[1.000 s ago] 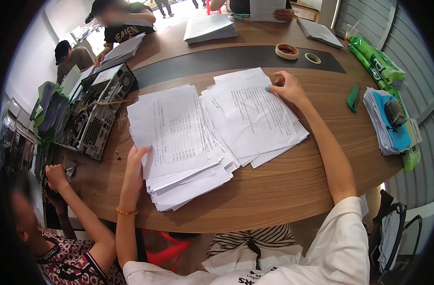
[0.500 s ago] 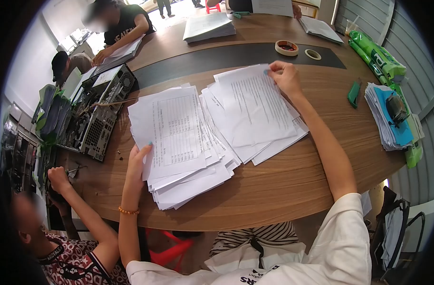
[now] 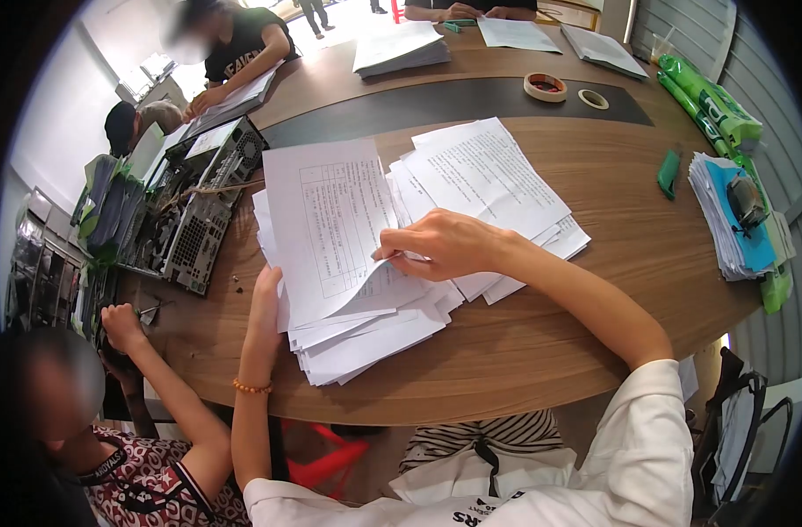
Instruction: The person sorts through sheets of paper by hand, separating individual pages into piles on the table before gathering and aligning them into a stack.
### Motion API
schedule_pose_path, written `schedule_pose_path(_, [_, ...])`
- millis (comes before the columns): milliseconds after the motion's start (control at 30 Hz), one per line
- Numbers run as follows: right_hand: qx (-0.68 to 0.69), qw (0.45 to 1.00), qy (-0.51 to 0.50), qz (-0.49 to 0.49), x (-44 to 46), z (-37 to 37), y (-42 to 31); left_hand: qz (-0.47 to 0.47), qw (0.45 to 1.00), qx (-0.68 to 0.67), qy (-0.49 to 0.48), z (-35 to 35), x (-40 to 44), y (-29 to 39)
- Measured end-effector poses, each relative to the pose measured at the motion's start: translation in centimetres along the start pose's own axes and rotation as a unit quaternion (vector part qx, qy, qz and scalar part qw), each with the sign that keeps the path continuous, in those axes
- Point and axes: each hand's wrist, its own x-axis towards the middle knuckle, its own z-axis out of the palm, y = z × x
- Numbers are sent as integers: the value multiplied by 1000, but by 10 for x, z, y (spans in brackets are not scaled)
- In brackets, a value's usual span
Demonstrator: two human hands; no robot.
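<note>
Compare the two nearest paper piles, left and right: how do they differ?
The left pile has a printed grid on its top sheet, while the right pile shows lines of text. The right hand pinches the left pile's top sheet, but no hand grips the right pile. Both are white, loosely stacked paper.

White papers [image 3: 322,228] carry dark print and ruled tables, on a brown desk [image 3: 673,255] streaked with darker wood grain and crossed by a blackish strip [image 3: 471,114]. The tape [image 3: 543,96] is tan with red inside, the cutter [image 3: 668,174] green, the packs [image 3: 712,105] bright green with white lettering, the folder [image 3: 755,251] blue. The bracelet [image 3: 252,387] is orange, the near sleeve [image 3: 633,417] white, the cloth below [image 3: 480,434] black-and-white striped, and the neighbour's shirt [image 3: 137,470] patterned in dark red, white and black.
</note>
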Motion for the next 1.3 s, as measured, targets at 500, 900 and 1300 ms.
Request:
schedule_pose_path(500, [-14,964,121,236,-10,-44,43,20,999,44,-8,12,-3,5])
schedule_pose_path(900, [-115,842,136,510,-72,-96,93,23,999,41,-23,9,-2,5])
schedule_pose_path(1300, [-214,961,150,-90,3,-7,23,-25,999,-19,18,8,-2,9])
